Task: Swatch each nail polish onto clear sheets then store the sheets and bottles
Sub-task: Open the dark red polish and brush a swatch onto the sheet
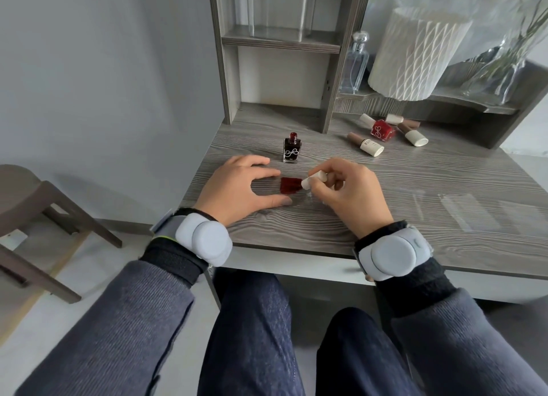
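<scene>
Dark-red polish swatch (291, 185) looks nearly filled, right hand (353, 194) pinching cream brush cap (315, 179), left hand (237, 188) spread open; four far-right bottles (382, 131) remain

The desk (326, 223) is grey wood with a matt, ridged grain. The open bottle (291, 151) is glossy dark glass, and its cap (314, 179) looks like matt cream plastic. The far right lampshade (415, 54) looks like pleated white paper. The near sleeves (118, 321) are knitted grey cloth

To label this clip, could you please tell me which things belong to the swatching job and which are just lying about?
Job: open dark polish bottle, brush cap, right hand, left hand, red swatch, capped polish bottles, spare clear sheets.
Lying about: perfume bottle, white patterned shade, glass vase, stool.
</scene>
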The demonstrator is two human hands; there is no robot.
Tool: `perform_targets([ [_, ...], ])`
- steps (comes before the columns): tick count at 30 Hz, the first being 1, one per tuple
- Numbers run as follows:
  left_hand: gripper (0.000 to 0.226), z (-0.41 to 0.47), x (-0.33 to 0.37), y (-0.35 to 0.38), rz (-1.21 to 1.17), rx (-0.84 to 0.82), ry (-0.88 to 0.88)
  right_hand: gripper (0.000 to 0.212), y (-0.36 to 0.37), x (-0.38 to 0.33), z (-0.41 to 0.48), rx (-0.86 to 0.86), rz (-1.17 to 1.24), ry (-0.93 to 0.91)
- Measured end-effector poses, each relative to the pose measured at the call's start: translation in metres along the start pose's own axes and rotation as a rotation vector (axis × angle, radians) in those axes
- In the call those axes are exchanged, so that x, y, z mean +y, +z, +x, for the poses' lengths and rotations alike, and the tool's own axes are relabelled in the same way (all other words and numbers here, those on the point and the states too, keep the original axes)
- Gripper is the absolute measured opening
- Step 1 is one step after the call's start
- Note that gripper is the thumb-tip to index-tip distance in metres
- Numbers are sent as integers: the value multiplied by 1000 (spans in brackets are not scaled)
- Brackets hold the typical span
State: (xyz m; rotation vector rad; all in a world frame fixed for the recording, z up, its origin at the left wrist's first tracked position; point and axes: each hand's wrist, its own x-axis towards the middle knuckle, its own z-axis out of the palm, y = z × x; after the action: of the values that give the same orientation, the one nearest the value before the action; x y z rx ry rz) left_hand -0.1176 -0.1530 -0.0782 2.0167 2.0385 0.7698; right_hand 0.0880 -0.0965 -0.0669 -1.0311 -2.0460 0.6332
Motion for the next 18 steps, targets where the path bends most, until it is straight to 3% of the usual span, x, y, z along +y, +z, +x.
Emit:
perform_targets([
  [9, 76, 0, 0, 0, 3, -4, -2, 7, -2, -1, -1, 145, 15, -12],
  [18, 76, 0, -1, 1, 6, 6, 9, 4, 2, 1, 0, -7, -49, -37],
])
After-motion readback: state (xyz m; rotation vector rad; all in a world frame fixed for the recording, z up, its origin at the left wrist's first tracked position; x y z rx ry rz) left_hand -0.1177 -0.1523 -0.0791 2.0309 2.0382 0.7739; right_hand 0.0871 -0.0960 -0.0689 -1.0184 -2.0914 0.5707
